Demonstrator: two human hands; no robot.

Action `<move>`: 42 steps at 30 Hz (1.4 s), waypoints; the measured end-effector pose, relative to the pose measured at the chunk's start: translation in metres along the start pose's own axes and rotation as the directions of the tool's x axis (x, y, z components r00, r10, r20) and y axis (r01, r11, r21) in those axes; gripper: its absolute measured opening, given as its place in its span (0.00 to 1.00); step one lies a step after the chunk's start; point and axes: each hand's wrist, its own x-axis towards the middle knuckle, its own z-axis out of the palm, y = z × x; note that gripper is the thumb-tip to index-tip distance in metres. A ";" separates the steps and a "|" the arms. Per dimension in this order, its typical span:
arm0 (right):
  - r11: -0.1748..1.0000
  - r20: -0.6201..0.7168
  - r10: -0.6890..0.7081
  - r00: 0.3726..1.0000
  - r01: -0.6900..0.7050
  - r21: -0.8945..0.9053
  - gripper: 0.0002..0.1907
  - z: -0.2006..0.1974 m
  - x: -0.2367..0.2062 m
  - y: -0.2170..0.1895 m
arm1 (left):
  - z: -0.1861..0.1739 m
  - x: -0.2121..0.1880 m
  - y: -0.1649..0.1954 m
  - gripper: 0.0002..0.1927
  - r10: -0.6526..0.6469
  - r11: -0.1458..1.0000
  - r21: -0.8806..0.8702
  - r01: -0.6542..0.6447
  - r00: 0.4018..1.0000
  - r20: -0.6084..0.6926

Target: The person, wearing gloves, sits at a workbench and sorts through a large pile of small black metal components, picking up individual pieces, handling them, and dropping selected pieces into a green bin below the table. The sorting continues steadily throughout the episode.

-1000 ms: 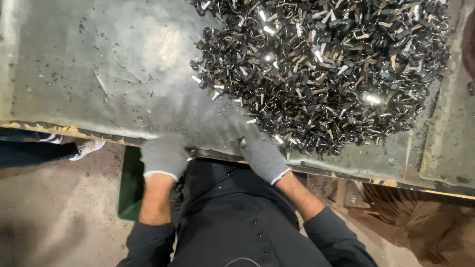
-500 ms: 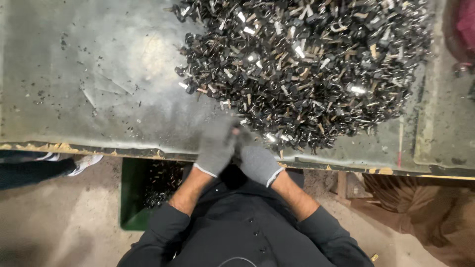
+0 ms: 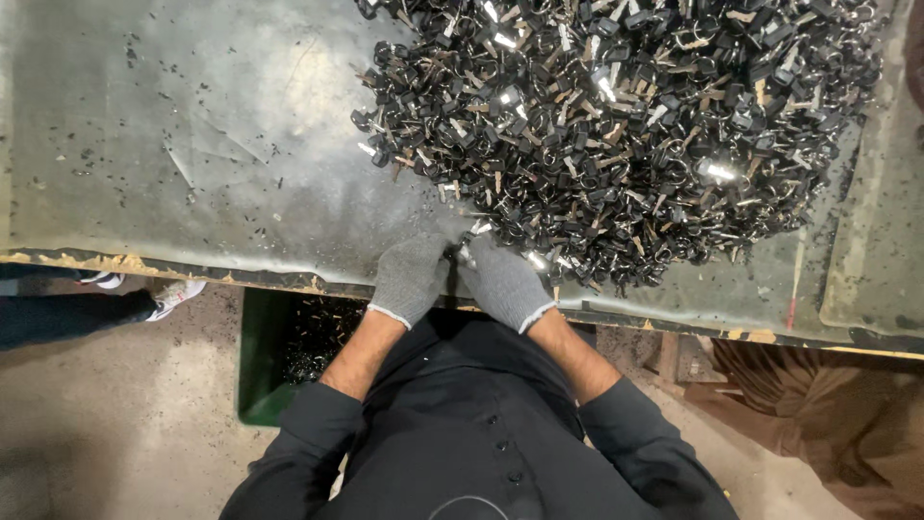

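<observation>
A big heap of small dark metal parts (image 3: pixel 616 125) covers the right half of a worn grey metal table (image 3: pixel 192 144). Both my hands wear grey knit gloves and meet at the table's near edge, just below the heap. My left hand (image 3: pixel 409 277) and my right hand (image 3: pixel 502 282) are closed together on a small shiny metal part (image 3: pixel 464 252) held between their fingertips. The part itself is mostly hidden by the gloves.
A green bin (image 3: pixel 279 356) with several small metal bits stands on the floor under the table edge. Another person's white shoe (image 3: pixel 173 294) and dark trouser leg show at the left. A brown sack-like thing (image 3: pixel 828 424) lies at the lower right.
My left hand has come up from below the table edge to join my right hand. Both hands now close together at the heap's near rim.
</observation>
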 end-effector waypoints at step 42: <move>0.991 -0.144 -0.079 0.986 0.062 -0.117 0.18 0.000 -0.011 -0.012 | 0.007 -0.005 0.009 0.05 0.130 0.977 0.188 -0.101 0.980 -0.152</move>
